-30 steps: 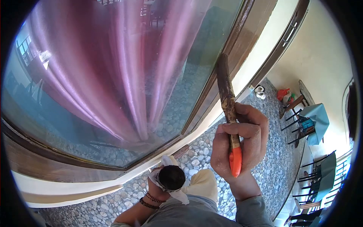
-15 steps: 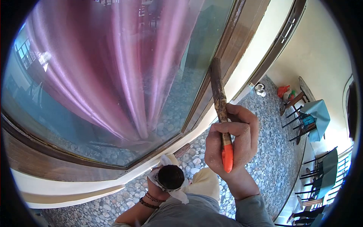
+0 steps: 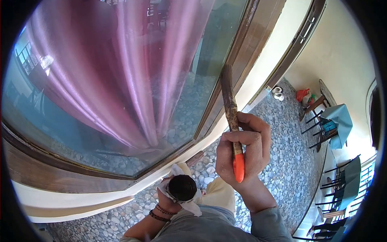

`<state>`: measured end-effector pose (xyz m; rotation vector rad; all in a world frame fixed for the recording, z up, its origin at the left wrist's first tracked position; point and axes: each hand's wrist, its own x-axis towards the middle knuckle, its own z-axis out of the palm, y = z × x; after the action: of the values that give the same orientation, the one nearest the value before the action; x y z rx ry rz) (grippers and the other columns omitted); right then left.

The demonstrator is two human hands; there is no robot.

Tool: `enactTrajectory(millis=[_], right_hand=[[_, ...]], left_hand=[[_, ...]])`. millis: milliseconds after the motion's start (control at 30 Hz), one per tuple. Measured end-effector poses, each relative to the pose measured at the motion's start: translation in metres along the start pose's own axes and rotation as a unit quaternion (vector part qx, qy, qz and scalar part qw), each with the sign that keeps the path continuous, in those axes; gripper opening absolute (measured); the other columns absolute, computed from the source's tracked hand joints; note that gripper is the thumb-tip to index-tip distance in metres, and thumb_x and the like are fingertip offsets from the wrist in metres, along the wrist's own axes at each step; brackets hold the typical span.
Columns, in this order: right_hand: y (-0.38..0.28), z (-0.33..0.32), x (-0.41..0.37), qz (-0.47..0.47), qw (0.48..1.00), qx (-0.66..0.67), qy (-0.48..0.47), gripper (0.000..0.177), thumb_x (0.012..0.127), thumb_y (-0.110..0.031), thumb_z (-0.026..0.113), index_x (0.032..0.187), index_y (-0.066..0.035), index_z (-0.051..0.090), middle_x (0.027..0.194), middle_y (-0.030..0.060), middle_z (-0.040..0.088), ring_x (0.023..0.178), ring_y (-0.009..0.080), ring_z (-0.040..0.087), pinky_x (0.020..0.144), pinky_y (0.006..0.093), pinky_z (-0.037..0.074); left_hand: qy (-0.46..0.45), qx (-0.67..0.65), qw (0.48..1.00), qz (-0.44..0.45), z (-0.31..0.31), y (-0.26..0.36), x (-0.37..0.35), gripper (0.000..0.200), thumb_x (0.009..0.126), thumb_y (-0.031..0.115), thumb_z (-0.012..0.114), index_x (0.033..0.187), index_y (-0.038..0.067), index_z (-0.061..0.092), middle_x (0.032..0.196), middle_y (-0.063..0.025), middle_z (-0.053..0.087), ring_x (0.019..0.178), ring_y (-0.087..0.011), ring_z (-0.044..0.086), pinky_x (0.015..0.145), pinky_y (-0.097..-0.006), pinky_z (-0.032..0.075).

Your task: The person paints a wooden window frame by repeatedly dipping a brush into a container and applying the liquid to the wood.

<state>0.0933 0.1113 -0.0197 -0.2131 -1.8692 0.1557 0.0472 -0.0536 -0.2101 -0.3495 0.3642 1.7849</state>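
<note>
My right hand (image 3: 250, 151) is closed around a stained paintbrush (image 3: 229, 101) with an orange-red handle end. The brush's dark tip meets the brown wooden window frame (image 3: 211, 115), close beside the glass pane (image 3: 189, 99). Lower down, near my body, my left hand (image 3: 166, 200) grips a small open can (image 3: 182, 188) with a dark inside. White cloth or paper (image 3: 192, 208) is wrapped about the can. How much the can holds is too dark to tell.
Behind the glass hangs a pink curtain (image 3: 137, 80). Pebbled flooring (image 3: 288, 161) lies below. To the right are cloth-covered furniture (image 3: 340, 117), a red bag (image 3: 302, 94) and white shoes (image 3: 277, 92). Another person's legs (image 3: 328, 230) show at lower right.
My right hand and the paintbrush have shifted slightly left, with the tip a little lower along the frame. My left hand and the can stay nearly in place.
</note>
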Motion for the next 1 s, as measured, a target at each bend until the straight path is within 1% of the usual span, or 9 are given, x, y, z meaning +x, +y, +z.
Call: enactTrajectory(millis=[133, 333, 400, 600, 700, 767, 833, 933, 1000], right_hand=[[0.0, -0.001, -0.003, 0.005, 1.0, -0.002, -0.016, 0.021, 0.057, 0.006, 0.063, 0.076, -0.002, 0.056, 0.093, 0.0194, 0.056, 0.077, 0.027, 0.062, 0.064, 0.03, 0.052], [0.0, 0.001, -0.008, 0.014, 1.0, -0.004, -0.019, 0.021, 0.058, 0.007, 0.063, 0.076, -0.002, 0.056, 0.094, 0.0195, 0.056, 0.078, 0.0272, 0.062, 0.063, 0.0296, 0.052], [0.0, 0.001, -0.009, 0.014, 1.0, -0.003, -0.023, 0.021, 0.058, 0.007, 0.063, 0.076, -0.002, 0.056, 0.094, 0.0195, 0.056, 0.078, 0.0272, 0.062, 0.063, 0.0293, 0.052], [0.003, 0.004, -0.015, 0.008, 1.0, -0.007, -0.019, 0.022, 0.058, 0.007, 0.064, 0.076, -0.002, 0.056, 0.093, 0.0191, 0.056, 0.077, 0.0271, 0.062, 0.061, 0.0294, 0.052], [0.003, 0.003, -0.017, 0.016, 1.0, -0.003, -0.023, 0.022, 0.058, 0.007, 0.064, 0.076, -0.002, 0.056, 0.094, 0.0183, 0.056, 0.076, 0.0267, 0.061, 0.06, 0.0294, 0.051], [0.001, 0.001, -0.017, 0.035, 0.998, 0.004, -0.049, 0.016, 0.065, 0.006, 0.059, 0.078, -0.003, 0.054, 0.096, 0.0192, 0.055, 0.08, 0.0256, 0.061, 0.068, 0.0314, 0.051], [0.001, 0.0, -0.018, 0.033, 0.998, 0.001, -0.051, 0.017, 0.065, 0.006, 0.059, 0.078, -0.003, 0.054, 0.096, 0.0196, 0.055, 0.08, 0.0258, 0.061, 0.068, 0.0314, 0.051], [0.002, -0.006, -0.021, 0.039, 0.998, 0.014, -0.046, 0.017, 0.065, 0.006, 0.06, 0.078, -0.003, 0.054, 0.097, 0.0202, 0.055, 0.08, 0.0267, 0.061, 0.069, 0.0319, 0.052], [0.001, -0.015, -0.023, 0.047, 0.998, 0.03, -0.036, 0.018, 0.064, 0.006, 0.061, 0.078, -0.003, 0.054, 0.097, 0.0204, 0.055, 0.08, 0.0273, 0.061, 0.069, 0.0324, 0.052]], left_hand=[[-0.003, 0.014, 1.0, -0.01, -0.004, 0.0, 0.0, 0.053, 0.082, 0.058, 0.037, 0.111, 0.018, 0.057, 0.105, -0.012, 0.06, 0.097, -0.0314, 0.057, 0.065, -0.0502, 0.048], [-0.007, 0.005, 1.0, -0.006, -0.019, -0.002, 0.005, 0.057, 0.081, 0.06, 0.037, 0.11, 0.016, 0.057, 0.105, -0.0151, 0.06, 0.091, -0.0337, 0.059, 0.063, -0.0464, 0.05], [-0.011, 0.04, 0.999, 0.004, -0.018, -0.002, 0.005, 0.057, 0.081, 0.06, 0.037, 0.109, 0.016, 0.058, 0.104, -0.0169, 0.06, 0.089, -0.0344, 0.06, 0.063, -0.045, 0.05], [0.0, 0.009, 1.0, -0.012, -0.012, -0.001, 0.005, 0.055, 0.083, 0.058, 0.035, 0.109, 0.015, 0.058, 0.103, -0.0176, 0.06, 0.087, -0.0338, 0.059, 0.061, -0.0442, 0.049], [-0.003, 0.032, 0.999, -0.004, -0.006, -0.001, 0.003, 0.055, 0.083, 0.057, 0.034, 0.109, 0.015, 0.058, 0.102, -0.0173, 0.061, 0.085, -0.0331, 0.06, 0.06, -0.0441, 0.048], [-0.013, 0.038, 0.999, 0.0, -0.007, -0.001, 0.004, 0.054, 0.083, 0.058, 0.034, 0.108, 0.015, 0.057, 0.102, -0.0171, 0.061, 0.085, -0.033, 0.06, 0.06, -0.0442, 0.048], [-0.022, 0.045, 0.999, 0.003, -0.006, -0.001, 0.005, 0.054, 0.083, 0.058, 0.034, 0.108, 0.015, 0.057, 0.102, -0.0169, 0.061, 0.085, -0.0328, 0.06, 0.06, -0.0443, 0.048], [-0.001, 0.045, 0.999, -0.001, -0.001, -0.002, 0.005, 0.055, 0.083, 0.059, 0.034, 0.108, 0.016, 0.057, 0.101, -0.0164, 0.061, 0.084, -0.0331, 0.06, 0.059, -0.0452, 0.048], [-0.019, 0.003, 1.0, -0.013, 0.002, -0.003, 0.005, 0.056, 0.082, 0.06, 0.033, 0.108, 0.017, 0.057, 0.101, -0.0141, 0.061, 0.087, -0.0334, 0.06, 0.06, -0.0475, 0.048]])
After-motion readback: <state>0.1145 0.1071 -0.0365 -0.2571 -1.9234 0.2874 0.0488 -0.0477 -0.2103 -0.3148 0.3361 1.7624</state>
